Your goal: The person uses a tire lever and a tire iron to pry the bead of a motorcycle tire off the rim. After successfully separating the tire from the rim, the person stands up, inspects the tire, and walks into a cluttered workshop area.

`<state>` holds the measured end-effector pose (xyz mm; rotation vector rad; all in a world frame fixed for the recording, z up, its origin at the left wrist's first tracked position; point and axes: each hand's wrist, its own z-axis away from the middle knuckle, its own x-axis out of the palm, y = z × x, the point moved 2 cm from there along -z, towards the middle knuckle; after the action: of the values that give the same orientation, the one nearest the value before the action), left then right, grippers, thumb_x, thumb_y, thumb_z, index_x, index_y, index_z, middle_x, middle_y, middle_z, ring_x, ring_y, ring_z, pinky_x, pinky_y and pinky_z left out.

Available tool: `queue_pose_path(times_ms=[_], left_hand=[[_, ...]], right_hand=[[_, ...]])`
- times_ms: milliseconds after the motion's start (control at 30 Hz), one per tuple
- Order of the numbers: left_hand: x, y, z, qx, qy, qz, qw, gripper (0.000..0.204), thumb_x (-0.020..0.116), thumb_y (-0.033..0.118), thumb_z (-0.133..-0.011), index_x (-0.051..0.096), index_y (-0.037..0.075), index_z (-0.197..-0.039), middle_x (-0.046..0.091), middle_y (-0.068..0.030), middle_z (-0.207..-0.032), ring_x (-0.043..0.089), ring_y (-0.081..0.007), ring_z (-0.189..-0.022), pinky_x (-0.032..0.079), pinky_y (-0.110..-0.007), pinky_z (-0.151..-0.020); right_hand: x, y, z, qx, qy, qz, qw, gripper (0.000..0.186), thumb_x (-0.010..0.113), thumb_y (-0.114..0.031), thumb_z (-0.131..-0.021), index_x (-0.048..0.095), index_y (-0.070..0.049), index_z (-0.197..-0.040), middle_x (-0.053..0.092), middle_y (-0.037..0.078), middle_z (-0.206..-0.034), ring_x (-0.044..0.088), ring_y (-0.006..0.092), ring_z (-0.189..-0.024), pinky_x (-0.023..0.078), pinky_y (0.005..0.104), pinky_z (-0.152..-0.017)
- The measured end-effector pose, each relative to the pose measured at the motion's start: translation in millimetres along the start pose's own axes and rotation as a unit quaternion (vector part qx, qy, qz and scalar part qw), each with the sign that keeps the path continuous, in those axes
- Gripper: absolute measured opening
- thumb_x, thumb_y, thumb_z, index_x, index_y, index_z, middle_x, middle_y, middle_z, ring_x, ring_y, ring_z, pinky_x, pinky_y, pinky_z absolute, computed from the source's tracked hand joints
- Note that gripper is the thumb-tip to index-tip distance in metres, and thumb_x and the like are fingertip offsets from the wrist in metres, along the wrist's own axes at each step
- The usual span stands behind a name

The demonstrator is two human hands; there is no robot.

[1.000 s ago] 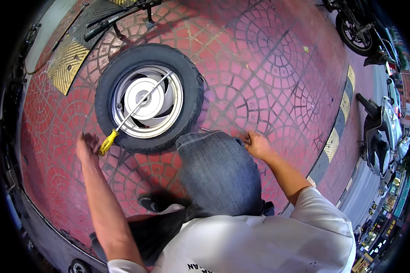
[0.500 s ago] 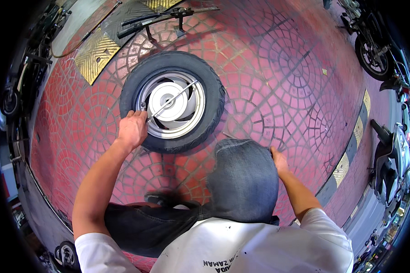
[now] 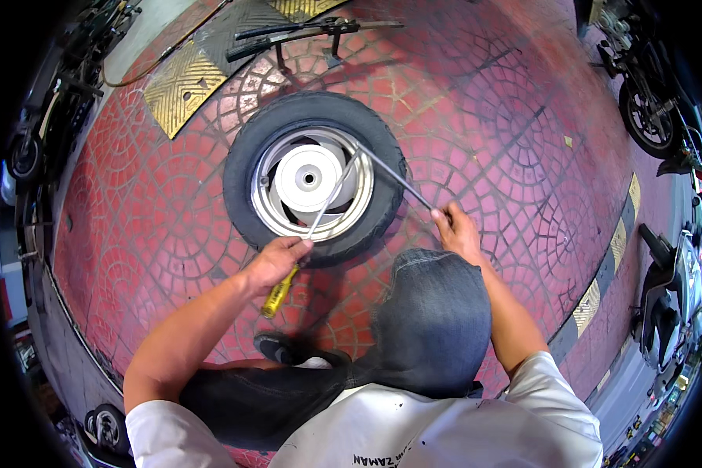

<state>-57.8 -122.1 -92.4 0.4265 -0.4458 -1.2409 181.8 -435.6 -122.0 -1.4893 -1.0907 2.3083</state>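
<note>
A scooter wheel (image 3: 310, 168) with a black tyre (image 3: 246, 207) and a silver rim lies flat before me. My left hand (image 3: 277, 261) is closed on a screwdriver (image 3: 282, 290) just by its yellow handle. Its long shaft slants over the rim toward the far right side. From the right, my right hand (image 3: 459, 232) grips the near end of a slim metal bar (image 3: 402, 183), probably a tyre lever. The bar's far tip meets the rim's right edge, close to the screwdriver's tip. Whether either tip sits under the tyre bead I cannot make out.
Beyond the wheel stands a dark metal frame (image 3: 308, 35), beside a yellow-and-black ramp (image 3: 183, 90) and a hose. My bent knee (image 3: 437, 320) is close to the tyre. Motorcycles (image 3: 647, 117) and a scooter (image 3: 663, 312) are parked at the right. The paving is red and patterned.
My left hand moved from the rim's left side to its near side, and the shaft swung with it. My right hand rose from beside my knee, and its bar now reaches the rim.
</note>
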Motion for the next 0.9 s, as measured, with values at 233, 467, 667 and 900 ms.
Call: queue_pose_path(times_ms=[233,467,667,900], left_hand=[[18.0,41.8,40.5,0.099,0.060,-0.214,0.970,0.034,0.052,0.029,-0.112,0.061,0.004,-0.092,0.060,-0.0039,-0.075,0.059,-0.0154,-0.066,0.049,-0.035,-0.061],[-99.3,21.4,203.1,0.052,0.121,-0.303,0.944,0.031,0.058,0.029,-0.108,0.065,-0.001,-0.103,0.064,-0.0130,-0.075,0.065,-0.0230,-0.072,0.052,-0.044,-0.066],[-221.5,-1.1,167.4,0.190,0.451,0.018,0.872,0.026,0.054,0.026,-0.111,0.060,0.006,-0.095,0.052,0.0021,-0.067,0.048,-0.0086,-0.055,0.037,-0.029,-0.048],[-250.1,-22.1,-12.9,0.116,0.512,-0.046,0.850,0.034,0.064,0.023,-0.096,0.069,-0.002,-0.120,0.074,-0.0209,-0.094,0.073,-0.0324,-0.086,0.056,-0.047,-0.075]], right_hand=[[10.7,-76.0,-86.0,-0.058,-0.042,0.179,0.981,0.046,0.057,-0.051,-0.105,0.071,-0.006,-0.104,0.074,0.024,-0.092,0.070,0.0476,-0.097,0.051,0.0580,-0.082],[31.7,-59.1,-80.2,-0.046,-0.015,0.156,0.987,0.052,0.055,-0.053,-0.105,0.070,-0.004,-0.100,0.073,0.027,-0.096,0.069,0.0493,-0.098,0.051,0.0563,-0.084],[56.2,-59.7,-46.6,-0.046,-0.053,0.095,0.993,0.056,0.058,-0.053,-0.104,0.070,0.000,-0.094,0.068,0.027,-0.083,0.066,0.0488,-0.081,0.049,0.0534,-0.072],[13.2,-1.6,38.5,0.008,-0.048,-0.008,0.999,0.042,0.065,-0.042,-0.103,0.068,0.000,-0.096,0.063,0.015,-0.072,0.060,0.0253,-0.067,0.047,0.0427,-0.066]])
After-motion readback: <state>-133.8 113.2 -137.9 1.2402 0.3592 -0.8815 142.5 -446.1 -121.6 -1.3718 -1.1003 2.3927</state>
